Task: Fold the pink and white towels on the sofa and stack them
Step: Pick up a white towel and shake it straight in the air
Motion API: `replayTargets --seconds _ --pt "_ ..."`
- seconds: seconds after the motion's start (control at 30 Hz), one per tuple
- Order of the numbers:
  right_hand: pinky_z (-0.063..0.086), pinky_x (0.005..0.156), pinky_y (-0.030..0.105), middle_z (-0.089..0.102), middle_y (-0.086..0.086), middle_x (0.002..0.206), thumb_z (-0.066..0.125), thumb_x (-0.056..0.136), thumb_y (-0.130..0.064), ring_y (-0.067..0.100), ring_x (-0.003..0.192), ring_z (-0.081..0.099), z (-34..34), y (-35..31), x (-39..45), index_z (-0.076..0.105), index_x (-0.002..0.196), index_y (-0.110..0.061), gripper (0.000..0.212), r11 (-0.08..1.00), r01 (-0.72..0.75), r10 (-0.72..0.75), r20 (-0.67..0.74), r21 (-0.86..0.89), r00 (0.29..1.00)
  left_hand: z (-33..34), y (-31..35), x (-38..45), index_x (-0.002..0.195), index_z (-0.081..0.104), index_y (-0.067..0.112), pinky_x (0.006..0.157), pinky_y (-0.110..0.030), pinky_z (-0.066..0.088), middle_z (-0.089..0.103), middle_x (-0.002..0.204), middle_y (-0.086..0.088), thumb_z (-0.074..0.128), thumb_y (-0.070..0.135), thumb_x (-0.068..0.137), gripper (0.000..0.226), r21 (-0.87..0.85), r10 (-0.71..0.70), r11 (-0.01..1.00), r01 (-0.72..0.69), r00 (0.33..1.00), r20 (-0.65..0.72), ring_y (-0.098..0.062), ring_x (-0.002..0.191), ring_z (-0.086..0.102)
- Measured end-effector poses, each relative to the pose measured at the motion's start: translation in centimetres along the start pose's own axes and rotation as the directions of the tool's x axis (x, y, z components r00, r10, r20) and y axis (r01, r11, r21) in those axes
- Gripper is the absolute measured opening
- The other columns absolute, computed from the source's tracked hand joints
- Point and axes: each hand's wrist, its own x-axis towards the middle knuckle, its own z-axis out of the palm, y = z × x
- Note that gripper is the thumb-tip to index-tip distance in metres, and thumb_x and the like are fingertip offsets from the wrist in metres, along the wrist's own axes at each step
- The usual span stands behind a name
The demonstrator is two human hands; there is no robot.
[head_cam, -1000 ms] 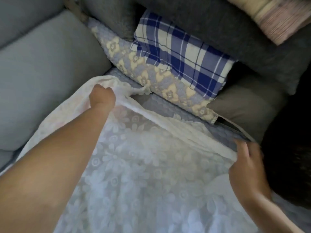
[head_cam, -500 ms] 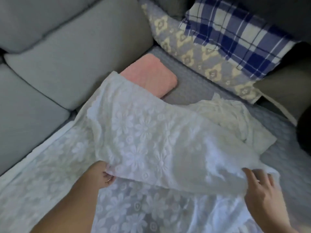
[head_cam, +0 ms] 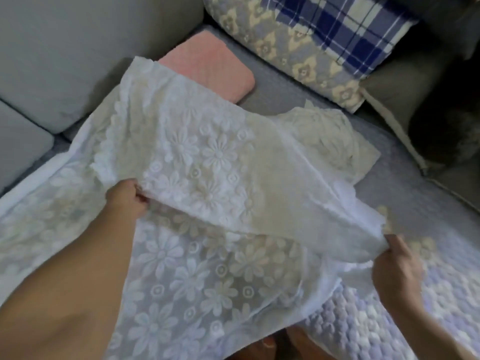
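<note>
Both hands are pinching the white towel (head_cam: 207, 162): the left hand (head_cam: 127, 197) has its fingers curled round the near left corner of the folded-over layer, and the right hand (head_cam: 396, 268) grips the bunched edge at the near right, with the cloth pulled fairly taut between them. The upper layer of this lacy, flower-patterned towel is doubled over the lower layer, which spreads across the sofa seat (head_cam: 405, 203) toward the front edge and hangs off it.

Judged from how things lie, 1 fold of the white towel is under way and not yet laid flat; its far right part is rumpled on the seat, so smoothing and at least 1 more fold look needed. The pink towel (head_cam: 213, 71) already lies folded into a neat rectangle at the back of the seat, against the grey back cushion (head_cam: 85, 53), its near edge covered by the far corner of the white one. Stacking is not done yet.

Count: 2 hands, 1 white towel, 1 pink towel. At the right end of the sofa lean 2 patterned pillows, 1 floral pillow (head_cam: 285, 48) and 1 blue plaid pillow (head_cam: 345, 29) behind it. 2 grey back cushions show along the left.
</note>
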Motion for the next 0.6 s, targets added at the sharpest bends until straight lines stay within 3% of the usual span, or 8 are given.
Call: replayTargets --seconds 0.1,0.17,0.23,0.3,0.37,0.47,0.53,0.6 --pt "0.046 0.068 0.04 0.067 0.021 0.103 0.053 0.094 -0.027 0.038 0.083 0.062 -1.2 0.6 -4.6 0.057 0.12 -0.012 0.031 0.941 0.238 -0.221 0.099 -0.24 0.97 -1.7 4.1 -2.5 0.147 0.043 0.005 0.068 -0.024 0.049 0.046 0.152 -0.014 0.044 0.018 0.1 0.05 0.036 0.08 0.996 -0.081 0.996 0.04 -0.017 0.102 0.061" --pt "0.052 0.055 0.035 0.072 0.015 0.096 0.068 0.09 -0.029 0.034 0.069 0.066 -1.4 1.5 -7.6 0.049 0.126 -0.019 0.041 0.838 0.41 -0.303 0.317 -0.361 0.899 -4.5 7.8 -4.5 0.141 0.052 0.008 0.081 -0.028 0.055 0.055 0.144 -0.015 0.046 0.02 0.096 0.047 0.132 0.225 0.966 -0.224 0.974 0.008 -0.023 0.115 0.063" --pt "0.055 0.052 0.035 0.072 0.005 0.088 0.065 0.092 -0.034 0.024 0.061 0.064 -1.3 1.6 -10.6 0.041 0.132 -0.027 0.047 0.726 0.532 -0.259 0.545 -0.435 0.798 -8.2 11.0 -5.8 0.133 0.061 0.015 0.099 -0.041 0.054 0.063 0.133 -0.013 0.046 0.02 0.089 0.046 0.319 0.399 0.872 -0.373 0.917 -0.02 -0.031 0.117 0.064" --pt "0.05 0.055 0.026 0.067 -0.004 0.091 0.061 0.095 -0.042 0.019 0.068 0.063 -0.8 0.8 -13.0 0.033 0.136 -0.034 0.051 0.687 0.592 -0.158 0.708 -0.422 0.688 -12.1 13.1 -5.9 0.13 0.062 0.022 0.101 -0.047 0.053 0.066 0.128 -0.011 0.049 0.024 0.082 0.051 0.431 0.488 0.8 -0.418 0.871 -0.061 -0.032 0.115 0.065" --pt "0.042 0.058 0.018 0.061 -0.007 0.104 0.065 0.091 -0.048 0.014 0.079 0.06 0.1 -0.4 -15.1 0.028 0.138 -0.041 0.06 0.71 0.616 -0.094 0.82 -0.343 0.564 -15.4 13.7 -6.9 0.138 0.055 0.027 0.098 -0.042 0.054 0.06 0.135 -0.01 0.052 0.025 0.081 0.057 0.485 0.513 0.771 -0.412 0.853 -0.09 -0.029 0.113 0.063" --pt "0.046 0.078 0.02 0.043 -0.011 0.149 0.067 0.087 -0.054 0.015 0.103 0.06 2.2 -1.1 -17.6 0.014 0.148 -0.048 0.081 0.669 0.707 -0.093 0.918 -0.229 0.385 -19.4 12.5 -8.4 0.148 0.038 0.023 0.078 -0.028 0.048 0.049 0.143 -0.005 0.054 0.017 0.091 0.06 0.505 0.506 0.742 -0.441 0.862 0.009 -0.019 0.103 0.053" --pt "0.047 0.087 0.024 0.032 -0.013 0.156 0.058 0.082 -0.074 0.017 0.111 0.059 3.0 -1.3 -19.3 0.005 0.151 -0.049 0.091 0.598 0.782 -0.117 0.946 -0.176 0.303 -22.6 11.4 -8.7 0.156 0.027 0.024 0.078 -0.027 0.048 0.04 0.146 0.003 0.055 0.016 0.098 0.065 0.47 0.465 0.782 -0.409 0.885 -0.003 -0.017 0.11 0.051" --pt "0.046 0.096 0.03 0.033 -0.015 0.155 0.044 0.069 -0.093 0.019 0.121 0.056 2.8 -2.0 -21.4 0.007 0.15 -0.05 0.099 0.599 0.788 -0.131 0.953 -0.143 0.272 -26.6 10.6 -9.6 0.158 0.025 0.02 0.085 -0.029 0.049 0.037 0.146 0.006 0.056 0.016 0.099 0.066 0.449 0.426 0.817 -0.362 0.904 -0.047 -0.017 0.113 0.051"
